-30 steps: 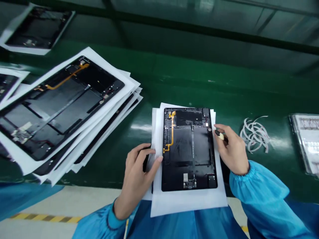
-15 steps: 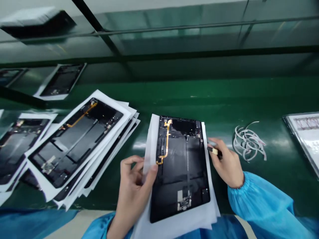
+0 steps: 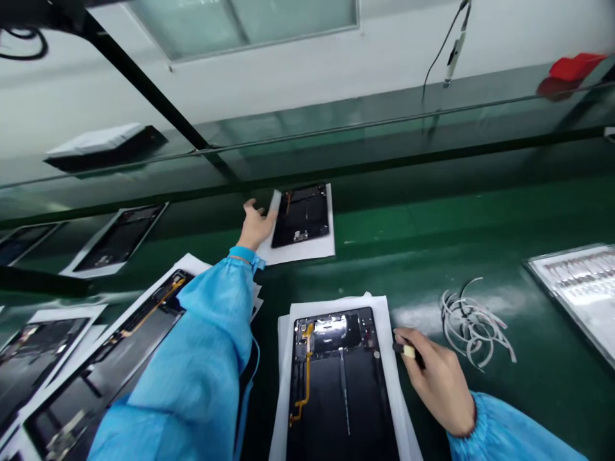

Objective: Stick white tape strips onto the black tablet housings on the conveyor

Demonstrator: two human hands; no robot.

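Observation:
My left hand (image 3: 258, 223) reaches far forward, fingers spread, at the left edge of a black tablet housing (image 3: 303, 214) on white paper (image 3: 314, 248) at the back of the bench. Whether it touches the paper's edge is unclear. Beside the nearer papers, my right hand (image 3: 435, 378) is closed on a small black-and-cream tool (image 3: 407, 350). Directly in front of me, another black housing (image 3: 327, 397) with an orange flex cable (image 3: 307, 374) lies on white sheets. My left sleeve covers part of the stack at the left.
White curled strips (image 3: 475, 326) lie right of my right hand. A clear-edged tray (image 3: 581, 294) is at the far right. Stacked housings on paper (image 3: 139, 320) stand at the left, more (image 3: 120, 240) behind. A rail and dark posts cross the back; a red bin (image 3: 574, 67) is beyond.
My left hand has left the near housing and stretched forward to a housing now lying at the back. The view has tilted up. My right hand still holds the small tool.

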